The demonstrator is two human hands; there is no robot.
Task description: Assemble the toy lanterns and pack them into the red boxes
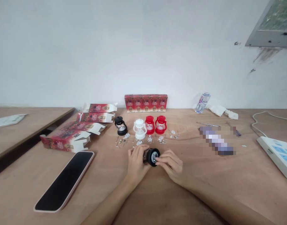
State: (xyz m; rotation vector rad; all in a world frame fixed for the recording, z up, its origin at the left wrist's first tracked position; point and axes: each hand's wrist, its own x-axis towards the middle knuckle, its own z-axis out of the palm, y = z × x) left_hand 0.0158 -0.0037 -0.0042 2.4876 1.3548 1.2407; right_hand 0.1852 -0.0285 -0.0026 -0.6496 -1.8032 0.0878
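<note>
Wooden table (105,175): left hand (136,160) holds black lantern (150,157)

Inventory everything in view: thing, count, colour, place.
Upright boxes: five, red, back centre
Opened boxes: four, red-white, left
Standing lanterns: four, one black, one white, two red, centre
Small parts: several, white, centre
Phone: one, black, pink, front left
Packet: one, white, far left
Printed pack: one, whitish, back right
Crumpled sheets: two, white, right
Slim tool: one, greyish, right
Pixelated items: two, purplish, dark, right
Corded device: one, white-blue, right edge
Tabletops: two, brown, centre, left
Wall: one, white, behind
Wall panel: one, grey, upper right
Held lantern: one, black, front centre
Hands: two, bare, at that lantern
</note>
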